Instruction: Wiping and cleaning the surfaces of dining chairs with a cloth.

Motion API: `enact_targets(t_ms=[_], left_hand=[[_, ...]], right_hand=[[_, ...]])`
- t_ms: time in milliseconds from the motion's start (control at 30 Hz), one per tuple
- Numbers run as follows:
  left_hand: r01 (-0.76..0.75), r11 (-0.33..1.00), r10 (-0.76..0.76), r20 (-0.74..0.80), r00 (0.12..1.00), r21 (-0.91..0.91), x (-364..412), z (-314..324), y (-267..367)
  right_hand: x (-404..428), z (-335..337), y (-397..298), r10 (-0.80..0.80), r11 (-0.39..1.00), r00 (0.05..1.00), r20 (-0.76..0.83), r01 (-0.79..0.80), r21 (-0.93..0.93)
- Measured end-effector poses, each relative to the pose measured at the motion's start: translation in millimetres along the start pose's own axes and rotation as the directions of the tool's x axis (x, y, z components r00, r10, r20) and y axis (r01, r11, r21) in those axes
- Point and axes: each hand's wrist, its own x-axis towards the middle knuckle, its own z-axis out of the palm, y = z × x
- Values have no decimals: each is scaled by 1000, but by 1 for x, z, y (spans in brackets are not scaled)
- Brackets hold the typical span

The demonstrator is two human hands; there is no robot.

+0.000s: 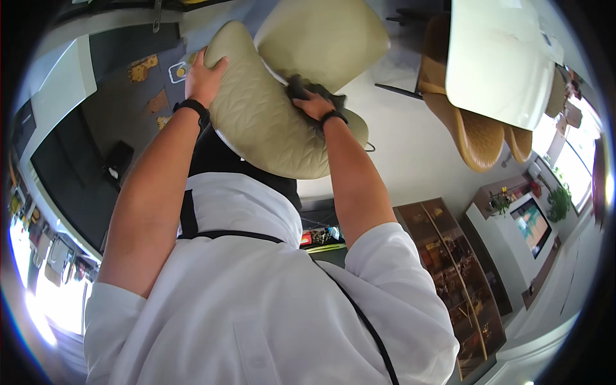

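Before me stands a beige chair with a quilted backrest (260, 110) and a smooth seat (322, 38) beyond it. My left hand (204, 79) grips the backrest's upper left end, its thumb on the quilted face. A dark grey cloth (313, 91) is bunched under my right hand (315, 105), against the backrest near the gap by the seat. Part of the cloth hides the backrest's edge there. Both wrists wear black bands.
To the right, a white table (500, 62) overhangs tan chairs (481, 134). A glass-fronted cabinet (452, 279) and a wall screen (531, 226) stand farther right. At left lies a dark mat (168, 53) with yellow and brown patterns, beside a dark-fronted white unit (62, 149).
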Motion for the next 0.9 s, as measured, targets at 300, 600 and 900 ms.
enact_targets(t_ms=[300,600,900], left_hand=[[112,994,-111,47,993,-10,4,2,-4],[56,998,-56,47,997,1,11,10,-1],[28,1000,-28,36,999,11,7,6,-4]], right_hand=[[22,30,-39,-250,898,961,-120,277,343],[-19,-53,132,92,983,994,-66,-102,-153],[-51,-25,28,-167,955,986,-18,166,247]])
